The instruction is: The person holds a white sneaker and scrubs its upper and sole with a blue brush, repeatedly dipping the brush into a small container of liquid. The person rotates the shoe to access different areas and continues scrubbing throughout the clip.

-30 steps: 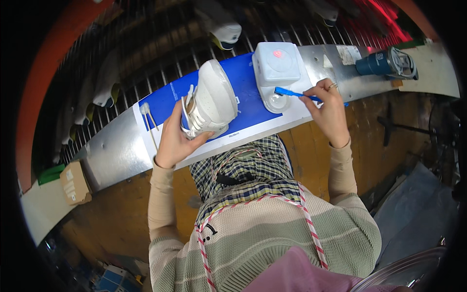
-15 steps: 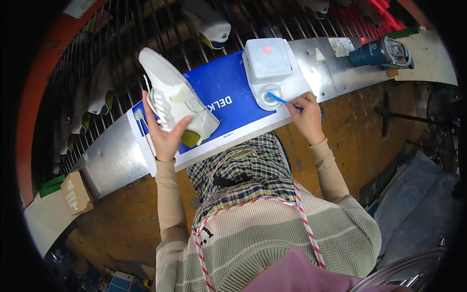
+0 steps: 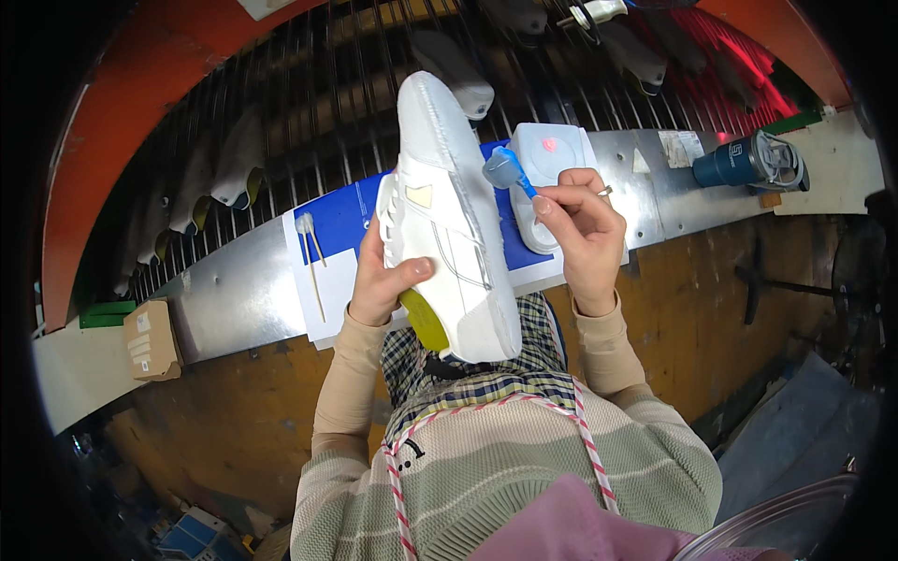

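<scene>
White shoe, laced, olive toward its near end, toe far, gripped by the left hand above a blue-and-white sheet. Right hand pinches a blue brush just right of it; contact unclear. Metal bench, rod rack beyond. Milky container, contents hidden; blue tumbler far right.

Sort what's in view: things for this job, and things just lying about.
Likely for the job:
shoe, in the left hand
brush, in the right hand
white box, probably

Apparently just lying about:
tumbler
cardboard box
</scene>
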`<state>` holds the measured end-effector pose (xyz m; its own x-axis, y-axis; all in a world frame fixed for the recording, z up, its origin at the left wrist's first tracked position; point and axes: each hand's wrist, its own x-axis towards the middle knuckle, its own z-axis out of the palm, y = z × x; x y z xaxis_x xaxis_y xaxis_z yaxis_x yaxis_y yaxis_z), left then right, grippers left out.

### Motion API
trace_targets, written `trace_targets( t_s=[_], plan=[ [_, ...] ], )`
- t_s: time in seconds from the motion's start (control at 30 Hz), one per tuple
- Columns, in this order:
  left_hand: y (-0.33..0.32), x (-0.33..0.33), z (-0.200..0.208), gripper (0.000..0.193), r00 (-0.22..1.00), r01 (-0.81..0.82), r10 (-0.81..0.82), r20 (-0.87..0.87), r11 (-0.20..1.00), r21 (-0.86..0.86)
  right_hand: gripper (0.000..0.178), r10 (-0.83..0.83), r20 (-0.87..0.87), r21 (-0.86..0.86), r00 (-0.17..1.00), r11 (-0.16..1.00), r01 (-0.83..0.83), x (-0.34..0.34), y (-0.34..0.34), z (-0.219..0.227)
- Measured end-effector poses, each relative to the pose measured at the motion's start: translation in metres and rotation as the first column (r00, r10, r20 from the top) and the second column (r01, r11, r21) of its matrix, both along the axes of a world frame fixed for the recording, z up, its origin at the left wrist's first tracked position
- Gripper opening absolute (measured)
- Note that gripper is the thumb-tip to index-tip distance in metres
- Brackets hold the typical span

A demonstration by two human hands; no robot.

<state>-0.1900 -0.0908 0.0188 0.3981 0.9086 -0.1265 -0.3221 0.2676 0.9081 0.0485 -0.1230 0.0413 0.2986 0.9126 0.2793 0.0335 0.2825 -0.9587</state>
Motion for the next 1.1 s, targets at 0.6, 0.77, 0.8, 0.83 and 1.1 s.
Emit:
trace_targets(
  t_s=[0.6,0.77,0.8,0.83,1.1],
  plan=[
    [-0.015,-0.011,0.018,0.122,0.994,0.080,-0.049,-0.096,0.932,0.355,0.023,-0.345,0.495,0.520,0.798,0.853,0.046,0.004,0.037,0.067],
    [-0.015,-0.016,0.018,0.121,0.990,0.098,-0.048,-0.133,0.910,0.403,0.023,-0.341,0.542,0.529,0.768,0.849,0.003,0.016,0.045,0.080],
    [-0.015,-0.016,0.018,0.121,0.991,0.097,-0.050,-0.126,0.910,0.403,0.023,-0.327,0.536,0.531,0.779,0.847,-0.009,0.017,0.046,0.082],
    [-0.014,-0.016,0.019,0.121,0.992,0.095,-0.051,-0.119,0.910,0.403,0.023,-0.312,0.529,0.534,0.789,0.845,-0.023,0.018,0.047,0.083],
    [-0.007,-0.014,0.024,0.126,0.997,0.082,-0.073,-0.040,0.929,0.361,0.027,-0.204,0.597,0.517,0.776,0.838,-0.177,0.029,0.036,0.088]
  ],
)
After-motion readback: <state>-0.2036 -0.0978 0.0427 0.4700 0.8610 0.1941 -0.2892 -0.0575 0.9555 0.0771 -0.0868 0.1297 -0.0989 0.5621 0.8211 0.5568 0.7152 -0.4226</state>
